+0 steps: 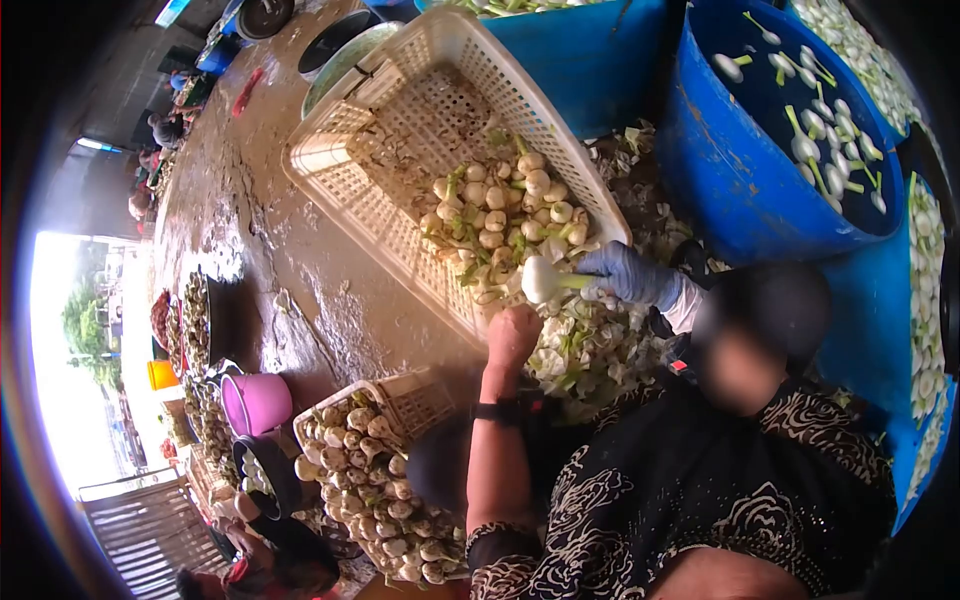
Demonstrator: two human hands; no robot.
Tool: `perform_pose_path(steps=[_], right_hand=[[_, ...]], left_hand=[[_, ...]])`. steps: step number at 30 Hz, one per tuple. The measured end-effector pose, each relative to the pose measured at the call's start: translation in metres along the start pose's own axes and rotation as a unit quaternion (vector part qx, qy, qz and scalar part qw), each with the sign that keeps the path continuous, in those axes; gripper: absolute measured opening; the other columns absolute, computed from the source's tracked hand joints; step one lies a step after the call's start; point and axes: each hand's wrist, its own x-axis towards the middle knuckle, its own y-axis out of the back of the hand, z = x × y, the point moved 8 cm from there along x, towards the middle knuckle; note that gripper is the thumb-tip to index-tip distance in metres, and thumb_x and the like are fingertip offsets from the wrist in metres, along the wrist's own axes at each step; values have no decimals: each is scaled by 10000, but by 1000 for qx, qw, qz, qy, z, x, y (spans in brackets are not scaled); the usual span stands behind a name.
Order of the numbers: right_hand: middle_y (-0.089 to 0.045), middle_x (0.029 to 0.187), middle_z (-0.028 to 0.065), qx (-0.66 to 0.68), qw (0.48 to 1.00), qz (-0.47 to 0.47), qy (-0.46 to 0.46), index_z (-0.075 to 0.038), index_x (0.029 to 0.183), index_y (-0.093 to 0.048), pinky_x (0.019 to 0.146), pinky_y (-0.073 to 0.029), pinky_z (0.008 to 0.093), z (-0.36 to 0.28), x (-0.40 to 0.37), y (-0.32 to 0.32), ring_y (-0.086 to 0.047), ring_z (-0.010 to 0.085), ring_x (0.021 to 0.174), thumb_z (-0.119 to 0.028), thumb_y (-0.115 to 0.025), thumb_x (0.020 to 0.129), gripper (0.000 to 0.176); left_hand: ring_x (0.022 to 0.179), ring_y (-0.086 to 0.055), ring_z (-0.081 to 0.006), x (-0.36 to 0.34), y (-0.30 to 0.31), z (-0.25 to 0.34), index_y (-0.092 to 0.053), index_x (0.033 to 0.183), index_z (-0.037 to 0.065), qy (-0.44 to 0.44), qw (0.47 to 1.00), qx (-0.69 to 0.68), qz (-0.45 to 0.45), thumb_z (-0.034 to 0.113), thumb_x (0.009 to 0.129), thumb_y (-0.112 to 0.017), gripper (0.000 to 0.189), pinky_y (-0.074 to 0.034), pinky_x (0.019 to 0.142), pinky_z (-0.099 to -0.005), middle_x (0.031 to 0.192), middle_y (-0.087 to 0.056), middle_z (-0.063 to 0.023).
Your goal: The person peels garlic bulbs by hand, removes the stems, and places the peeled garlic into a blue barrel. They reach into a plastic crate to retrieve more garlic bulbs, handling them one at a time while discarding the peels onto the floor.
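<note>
My right hand (628, 276), in a blue-grey glove, is closed around the green stem of a peeled white onion (541, 281). The bulb points left, over the near side of a cream plastic crate (590, 190). Inside that crate lies a heap of unpeeled onions (495, 205) with short stems. My left hand (513, 335), bare with a dark band at the wrist, is a closed fist just below the bulb; what it holds, if anything, is hidden. Onion peelings (585, 350) are piled beneath both hands. A dark rounded shape covers part of my right arm.
A blue tub (690, 140) of peeled onions in water stands at upper right. A second crate (415, 400) of unpeeled onions sits at lower left, near a pink bucket (257, 403). The floor (240, 190) is wet and muddy. Other people work at far left.
</note>
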Motion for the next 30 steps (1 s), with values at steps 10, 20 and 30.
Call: perform_pose_path(steps=[10, 20, 30], right_hand=[[-609, 1017, 100, 261, 894, 280, 232, 10, 1299, -426, 843, -484, 344, -18, 12, 130, -602, 191, 862, -269, -639, 863, 561], [-376, 1401, 139, -711, 700, -56, -47, -109, 1168, -609, 1034, -256, 574, 123, 193, -47, -365, 354, 1287, -226, -664, 772, 416], [-668, 859, 150, -256, 960, 106, 33, -17, 969, -658, 733, -492, 375, 98, 129, 24, -634, 258, 786, -227, -632, 834, 252]], left_hand=[[740, -629, -346, -29, -40, 79, -604, 714, 58, -117, 968, 108, -195, 94, 740, -558, 64, -496, 622, -430, 804, -642, -156], [726, -631, -367, -23, -1, 79, -612, 727, 44, -51, 982, 54, -171, 193, 819, -549, 185, -494, 642, -460, 737, -638, -193], [606, -628, -244, -12, 42, 36, -607, 980, -10, 92, 966, -199, 135, 268, 878, -595, 296, -492, 550, -348, 700, -633, -126]])
